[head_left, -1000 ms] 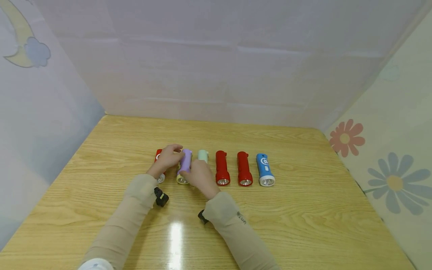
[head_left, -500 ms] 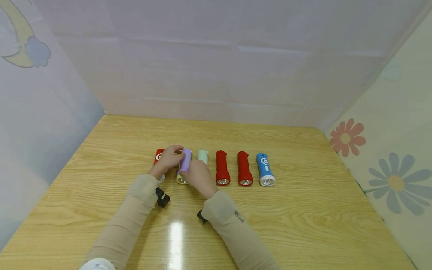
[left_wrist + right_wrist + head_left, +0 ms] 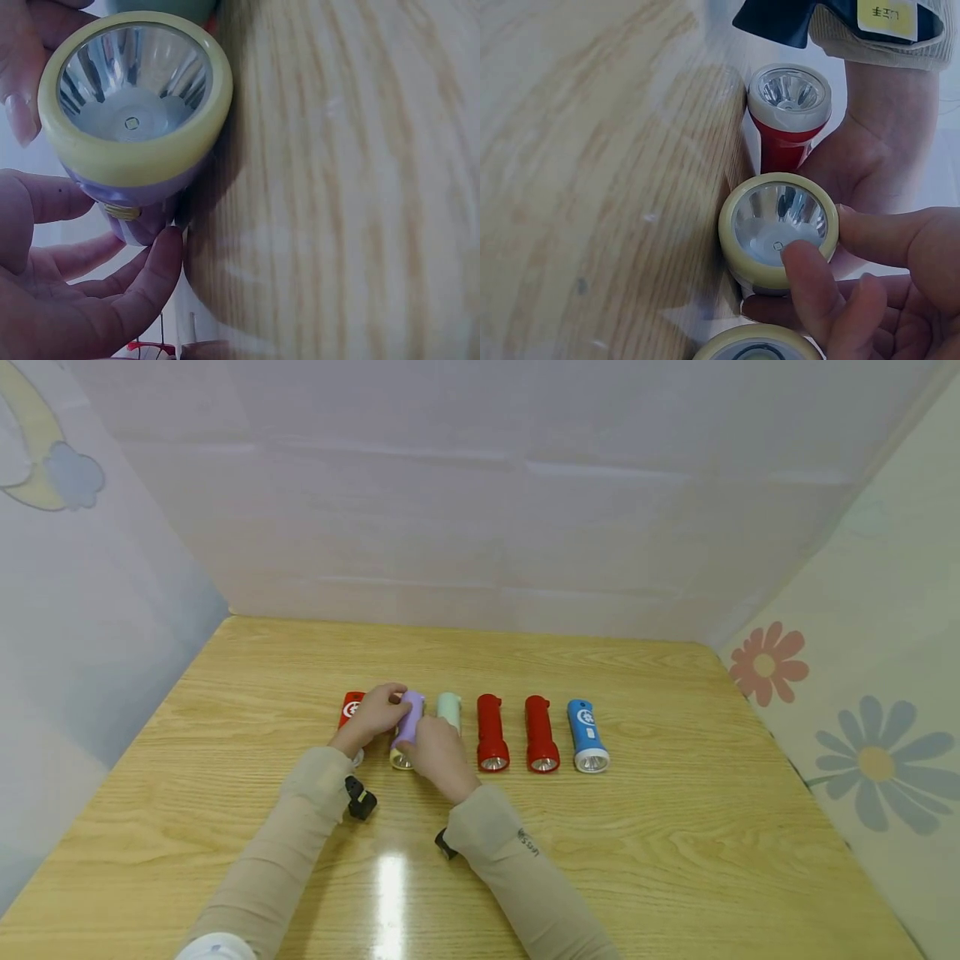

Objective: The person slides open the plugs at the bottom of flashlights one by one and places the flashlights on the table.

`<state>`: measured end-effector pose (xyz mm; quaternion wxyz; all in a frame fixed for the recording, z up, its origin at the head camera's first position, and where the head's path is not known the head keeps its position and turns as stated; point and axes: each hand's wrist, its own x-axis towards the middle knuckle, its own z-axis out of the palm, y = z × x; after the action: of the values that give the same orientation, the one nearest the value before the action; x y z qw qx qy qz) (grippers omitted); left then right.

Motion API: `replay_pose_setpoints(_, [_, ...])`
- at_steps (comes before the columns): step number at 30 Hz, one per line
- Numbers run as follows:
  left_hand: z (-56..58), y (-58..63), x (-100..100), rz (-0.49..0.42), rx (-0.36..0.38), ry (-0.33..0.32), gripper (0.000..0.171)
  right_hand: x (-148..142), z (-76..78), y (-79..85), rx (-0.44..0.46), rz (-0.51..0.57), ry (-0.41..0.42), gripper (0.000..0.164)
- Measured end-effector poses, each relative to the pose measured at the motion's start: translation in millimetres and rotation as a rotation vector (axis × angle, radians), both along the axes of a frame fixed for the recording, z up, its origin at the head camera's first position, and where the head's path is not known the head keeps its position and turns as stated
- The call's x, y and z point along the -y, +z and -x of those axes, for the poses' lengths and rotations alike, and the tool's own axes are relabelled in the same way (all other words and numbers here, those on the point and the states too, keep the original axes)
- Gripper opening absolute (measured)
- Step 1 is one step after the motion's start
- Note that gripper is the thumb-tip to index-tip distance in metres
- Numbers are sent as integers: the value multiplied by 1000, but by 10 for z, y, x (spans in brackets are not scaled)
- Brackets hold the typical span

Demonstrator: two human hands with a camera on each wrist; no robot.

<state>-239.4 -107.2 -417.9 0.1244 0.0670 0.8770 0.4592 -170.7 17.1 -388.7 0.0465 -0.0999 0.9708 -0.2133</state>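
Observation:
A purple flashlight (image 3: 409, 722) with a pale yellow head lies on the wooden table, its lens toward the person. From its left side my left hand (image 3: 377, 715) holds the body, with thumb and fingertips around it in the left wrist view. My right hand (image 3: 444, 758) pinches the flashlight near its yellow head (image 3: 739, 264); in the right wrist view the thumb touches the rim and a finger crosses before the lens. Just right of it, a mint green flashlight (image 3: 448, 705) is partly covered by the right hand. A red flashlight (image 3: 351, 706) with a white emblem lies partly behind the left hand.
Two plain red flashlights (image 3: 491, 731) and a blue flashlight (image 3: 586, 728) with a white head continue the row to the right. Fabric-like walls (image 3: 480, 527) enclose the table's (image 3: 675, 827) back and sides.
Both hands stay at the purple flashlight, with only slight shifts. The head view has moved a little. The flashlights keep their places in the row.

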Motion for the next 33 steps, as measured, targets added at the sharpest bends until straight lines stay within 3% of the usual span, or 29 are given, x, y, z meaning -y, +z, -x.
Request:
replay_pose_setpoints(21, [-46, 44, 34, -7, -17, 44, 44, 50, -27, -38, 2, 28, -27, 30])
replay_pose_setpoints(33, [-64, 64, 37, -83, -5, 67, 43, 13, -23, -25, -8, 46, -7, 32])
